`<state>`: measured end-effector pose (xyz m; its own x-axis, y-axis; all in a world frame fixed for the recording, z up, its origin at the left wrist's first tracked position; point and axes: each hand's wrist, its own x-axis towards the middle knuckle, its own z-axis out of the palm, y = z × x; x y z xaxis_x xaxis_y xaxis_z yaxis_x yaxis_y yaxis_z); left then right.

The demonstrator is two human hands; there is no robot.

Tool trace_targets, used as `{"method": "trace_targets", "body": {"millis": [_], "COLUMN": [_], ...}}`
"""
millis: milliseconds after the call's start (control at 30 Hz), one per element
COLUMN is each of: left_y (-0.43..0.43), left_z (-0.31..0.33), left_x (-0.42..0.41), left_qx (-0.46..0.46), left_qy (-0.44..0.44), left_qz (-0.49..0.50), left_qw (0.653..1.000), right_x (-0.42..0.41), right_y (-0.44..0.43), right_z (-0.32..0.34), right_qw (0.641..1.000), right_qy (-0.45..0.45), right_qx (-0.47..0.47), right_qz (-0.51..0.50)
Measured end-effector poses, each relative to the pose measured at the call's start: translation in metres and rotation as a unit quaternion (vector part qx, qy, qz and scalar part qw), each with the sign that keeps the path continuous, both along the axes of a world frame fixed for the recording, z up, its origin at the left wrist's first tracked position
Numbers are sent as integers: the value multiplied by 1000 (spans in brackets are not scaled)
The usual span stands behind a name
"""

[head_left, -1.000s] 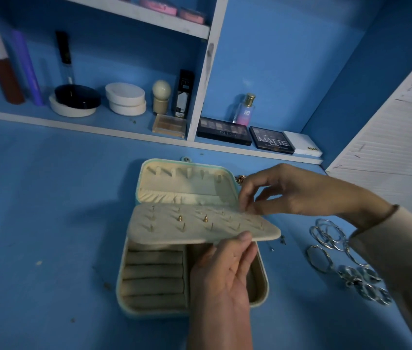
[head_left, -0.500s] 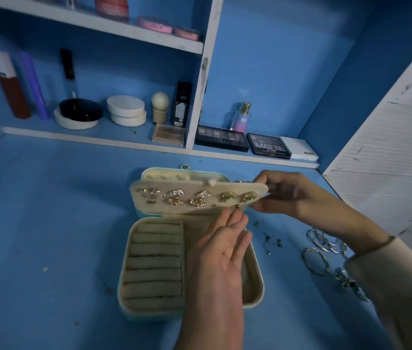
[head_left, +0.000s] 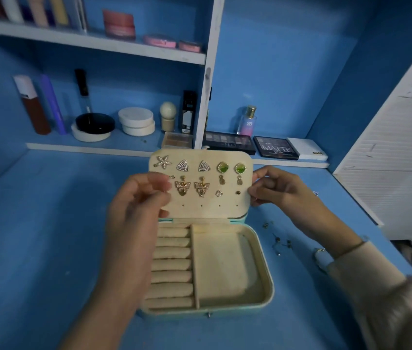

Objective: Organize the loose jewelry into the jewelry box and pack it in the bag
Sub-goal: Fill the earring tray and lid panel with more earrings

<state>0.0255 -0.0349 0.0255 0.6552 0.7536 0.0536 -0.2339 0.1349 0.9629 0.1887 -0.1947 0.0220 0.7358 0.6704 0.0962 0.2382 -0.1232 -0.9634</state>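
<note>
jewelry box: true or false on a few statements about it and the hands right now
1. The left hand and right hand hold the upright earring panel by its side edges. True.
2. The ring rolls hold several rings. False: they are bare.
3. Two green earrings sit in the panel's top row. True.
4. The jewelry box is closed. False: it lies open.
5. Small loose pieces lie on the table right of the box. True.

The word "MATTE" stood on the dark eyeshadow palette (head_left: pixel 275 148) on the shelf (head_left: pixel 86 149); the small perfume bottle (head_left: pixel 248 123) beside it carried the letters "SB".
</note>
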Motion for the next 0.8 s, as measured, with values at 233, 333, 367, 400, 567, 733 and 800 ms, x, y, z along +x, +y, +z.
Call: {"method": "trace_targets", "body": {"millis": [233, 333, 367, 400, 567, 733, 800], "left_y": [47, 49, 50, 51, 55, 58, 58], "left_z": [-29, -36, -38, -40, -44, -45, -46], "left_x": [12, 12, 13, 15, 16, 17, 17], "left_qx": [169, 193, 204, 211, 215, 226, 231], "left_qy": [126, 127, 127, 127, 122, 115, 111], "left_qz": [-26, -49, -53, -54, -60, -68, -69], "left_qw": [977, 972, 969, 968, 967, 965, 964], "right_x": [-2, -1, -1, 0, -1, -2, -3], "right_y": [0, 1, 1, 1, 1, -6, -11], "right_z": [-2, -3, -3, -4, -6, -8, -8], "right_qw": [1000, 999, 999, 999, 999, 998, 997], "right_qy": [4, 5, 6, 8, 22, 12, -3], "right_qx": [-22, -32, -34, -34, -27, -56, -66], "right_qz": [-16, -18, -20, -23, -32, -23, -28]}}
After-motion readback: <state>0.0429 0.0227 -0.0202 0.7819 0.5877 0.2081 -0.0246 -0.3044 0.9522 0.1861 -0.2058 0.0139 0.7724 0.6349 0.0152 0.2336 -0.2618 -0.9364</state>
